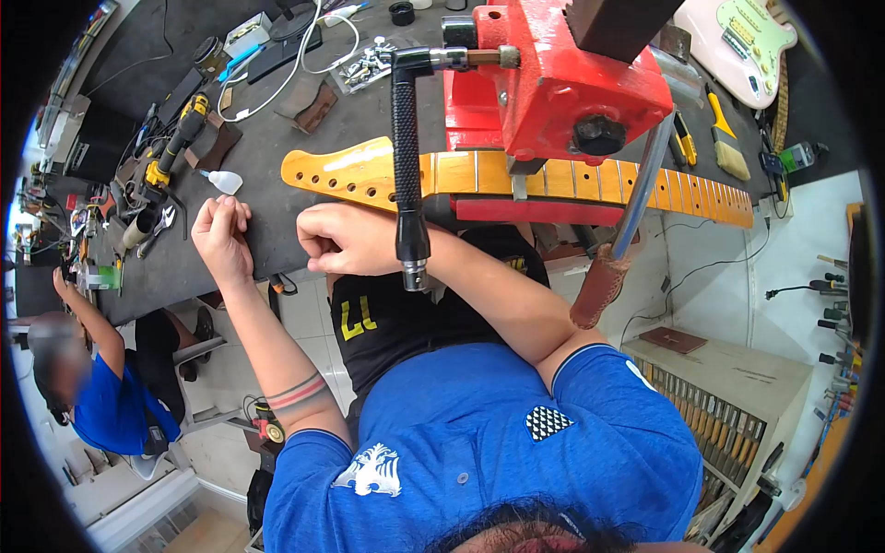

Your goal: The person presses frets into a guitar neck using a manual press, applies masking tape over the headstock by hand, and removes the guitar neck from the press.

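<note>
Amber, glossy wooden guitar neck, just beyond the loosely fisted right hand — lifting that wrist could knock the overhanging black, knurled, rod-shaped handle and jar the neck. Left hand: likewise curled; neither visibly holds anything.

Your one view comes from the camera on your head, looking steeply down and forward past your blue shirt onto the tabletop. The lens is very wide: the round field ends in black corners, and straight edges bow near its rim. Your hair intrudes at the bottom, very close. Your left hand and right hand sit farther out, left of centre; a seated co-worker shows small at the left margin.
</note>
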### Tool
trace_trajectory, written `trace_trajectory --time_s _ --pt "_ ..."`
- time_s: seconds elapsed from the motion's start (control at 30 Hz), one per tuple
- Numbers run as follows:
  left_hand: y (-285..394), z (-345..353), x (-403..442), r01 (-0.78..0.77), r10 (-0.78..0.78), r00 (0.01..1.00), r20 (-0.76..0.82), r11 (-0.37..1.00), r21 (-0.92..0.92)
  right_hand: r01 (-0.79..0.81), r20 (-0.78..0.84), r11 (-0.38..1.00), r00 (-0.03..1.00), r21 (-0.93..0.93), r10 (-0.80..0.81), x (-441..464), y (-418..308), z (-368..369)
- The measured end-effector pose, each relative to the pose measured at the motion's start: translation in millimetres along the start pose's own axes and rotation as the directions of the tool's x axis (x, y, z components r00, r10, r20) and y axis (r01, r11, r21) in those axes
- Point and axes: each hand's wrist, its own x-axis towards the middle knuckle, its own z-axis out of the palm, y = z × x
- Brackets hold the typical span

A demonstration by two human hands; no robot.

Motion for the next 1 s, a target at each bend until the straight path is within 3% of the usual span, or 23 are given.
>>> trace_trajectory --time_s 0.1,0.4,0.7,1.0 --pt "-2 0 1 -0.003 0.003 0.999 -0.037 1.000 0.004 -0.018 0.035 0.998 0.999 -0.066 0.020 3 5 1" --pt "-7 -2 6 0.013 -0.007 0.998 -0.069 0.996 0.083 -0.076 0.048 0.997 0.996 0.024 0.075 1 -10 -5" --pt "-7 -4 9 0.020 -0.011 0.998 -0.066 0.990 0.138 0.060 -0.048 0.998 0.997 0.007 -0.059 -2 -2 0" --pt "-1 3 8 0.035 -0.016 0.997 -0.082 0.972 0.232 -0.031 -0.017 1.000 0.999 0.001 0.031 -5 -11 -5"
